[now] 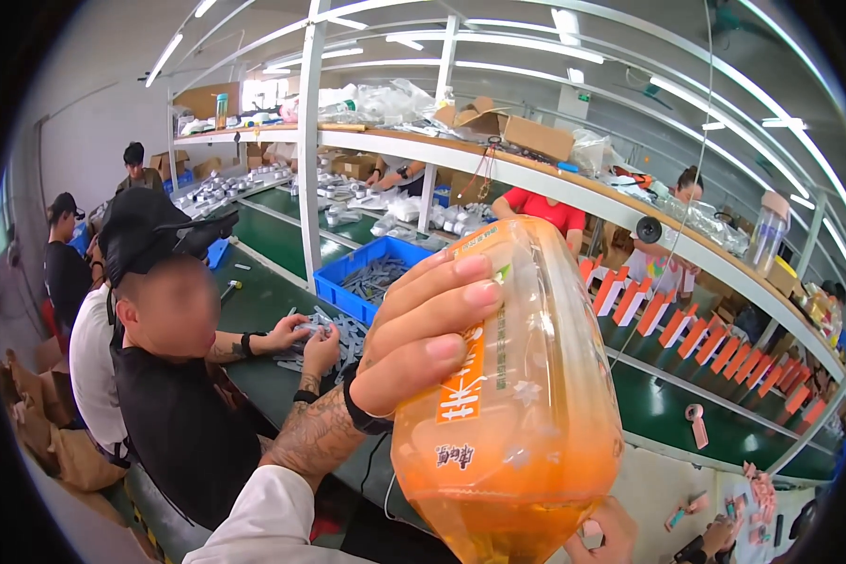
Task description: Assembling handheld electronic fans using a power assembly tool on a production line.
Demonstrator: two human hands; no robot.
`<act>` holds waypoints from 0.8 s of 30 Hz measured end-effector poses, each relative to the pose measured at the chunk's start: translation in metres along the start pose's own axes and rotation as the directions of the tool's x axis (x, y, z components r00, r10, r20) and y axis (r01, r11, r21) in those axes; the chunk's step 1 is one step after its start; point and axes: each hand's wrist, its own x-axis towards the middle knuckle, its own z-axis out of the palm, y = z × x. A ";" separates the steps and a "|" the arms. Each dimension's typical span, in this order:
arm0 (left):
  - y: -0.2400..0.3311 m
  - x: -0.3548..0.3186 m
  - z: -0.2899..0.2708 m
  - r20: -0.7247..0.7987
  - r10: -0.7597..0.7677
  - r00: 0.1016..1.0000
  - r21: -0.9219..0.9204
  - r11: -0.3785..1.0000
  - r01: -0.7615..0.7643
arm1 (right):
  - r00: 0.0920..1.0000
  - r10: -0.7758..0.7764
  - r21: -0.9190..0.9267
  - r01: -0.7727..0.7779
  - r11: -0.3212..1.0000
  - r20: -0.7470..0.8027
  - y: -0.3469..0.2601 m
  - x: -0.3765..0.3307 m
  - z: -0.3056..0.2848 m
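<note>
My left hand [432, 329] is wrapped round a large clear plastic drink bottle [555, 376] with an orange label, held up close in front of me. The bottle is tipped with its base raised, and amber liquid lies in its lower end. Its mouth is out of sight below. Beside the bottle's lower right side, my right hand [613, 534] shows only in part, its fingers curled round a small pale thing too hidden to name.
To my left a co-worker in a black cap [155, 226] handles small grey parts [334, 329] on a green table. Behind stand a blue bin [371, 258] and a long shelf [545, 179]. Orange-and-white pieces [714, 343] line a conveyor at right; another person's hand [719, 536] is at lower right.
</note>
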 end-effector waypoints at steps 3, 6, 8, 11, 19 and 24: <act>-0.001 0.000 -0.002 -0.019 -0.014 1.000 -0.036 0.999 0.013 | 1.000 0.004 0.009 -0.004 1.000 0.008 -0.003 0.004 0.000; 0.003 0.007 -0.004 -0.003 -0.002 1.000 -0.021 1.000 0.002 | 1.000 -0.002 0.006 0.002 1.000 0.004 -0.007 0.000 0.002; 0.002 0.008 -0.003 -0.006 -0.010 1.000 -0.032 0.999 0.009 | 1.000 -0.001 0.011 0.001 1.000 0.005 -0.005 0.002 0.002; -0.004 0.010 -0.004 -0.011 0.025 1.000 -0.015 1.000 -0.025 | 1.000 -0.002 0.007 0.002 1.000 0.001 -0.003 0.003 0.003; -0.003 0.012 0.005 -0.094 0.034 0.995 -0.031 0.999 -0.037 | 0.999 -0.038 0.040 0.038 0.998 -0.001 -0.008 0.008 0.004; -0.005 0.004 -0.002 -0.096 0.046 0.994 -0.070 0.996 -0.053 | 0.999 -0.047 0.017 0.047 0.999 0.000 -0.007 0.008 0.005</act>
